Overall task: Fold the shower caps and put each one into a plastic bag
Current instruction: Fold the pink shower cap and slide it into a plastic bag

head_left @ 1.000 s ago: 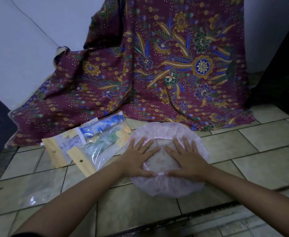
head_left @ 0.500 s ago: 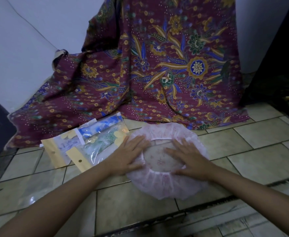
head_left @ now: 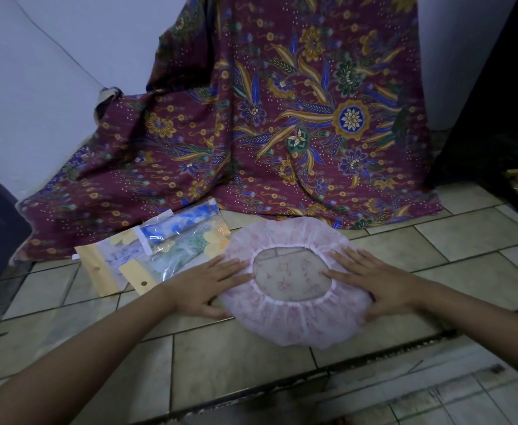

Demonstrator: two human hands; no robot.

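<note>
Flattening stage, entry 1: shower cap (head_left: 294,326), pink print, elastic mouth up, lying on the tiled floor (head_left: 221,363). Chg vs a sec ago: both hands were close together over the cap's middle. Now they sit apart, left hand (head_left: 204,283) on the cap's left rim and right hand (head_left: 377,286) on its right rim, and the mouth shows as a wide oval. Grip: none as such; both palms flat w/ fingers straight, pressing the ruffle down, nothing pinched. Meaning for task: cap looks spread and smoothed, ready for a first fold; not yet folded or bagged.

Entry 2: filled plastic bags (head_left: 159,253), overlapping, just left of the cap.

Entry 3: batik cloth (head_left: 282,133), behind the cap, hem near its far rim.

Entry 4: dark strip (head_left: 374,360) on the cap's near side, poss. a drain grate or door track; too dim to tell.

Room: bare tile right of the cap and on its near side; left side crowded by the bags; dark furniture (head_left: 497,118) well off to the cap's far right
</note>
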